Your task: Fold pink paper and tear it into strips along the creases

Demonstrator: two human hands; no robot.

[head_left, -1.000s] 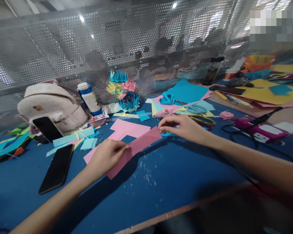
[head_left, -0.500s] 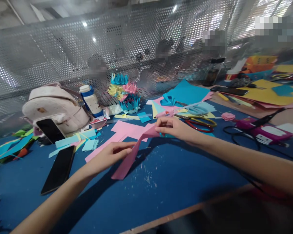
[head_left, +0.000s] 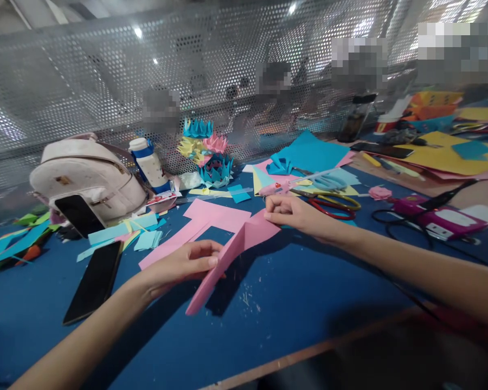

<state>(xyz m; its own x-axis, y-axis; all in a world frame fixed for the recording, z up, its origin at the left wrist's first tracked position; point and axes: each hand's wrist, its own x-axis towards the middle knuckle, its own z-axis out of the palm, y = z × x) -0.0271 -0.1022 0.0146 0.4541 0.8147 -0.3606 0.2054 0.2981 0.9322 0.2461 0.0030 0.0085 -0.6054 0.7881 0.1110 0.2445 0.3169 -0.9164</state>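
Observation:
A pink paper strip (head_left: 231, 253), bent near its middle, is held a little above the blue table. My left hand (head_left: 189, 264) pinches its lower part between thumb and fingers. At the far end, my right hand (head_left: 287, 212) grips the strip's upper corner. Behind it, more pink paper (head_left: 217, 215) lies flat on the table, with a long piece reaching toward my left wrist. A pink glue gun (head_left: 275, 188) rests just beyond my right hand, beside scissors with red and yellow handles (head_left: 336, 208).
A black phone (head_left: 92, 284) lies by my left forearm. Behind it stand a pale backpack (head_left: 85, 176), a second phone and a bottle (head_left: 148, 167). Folded paper flowers (head_left: 214, 170) stand at the back. A purple device with a black cable (head_left: 439, 219) sits right.
The strip has turned so its face opens out more and its bend shows sharper. My left hand has shifted slightly down with its end. My right hand still holds the other end.

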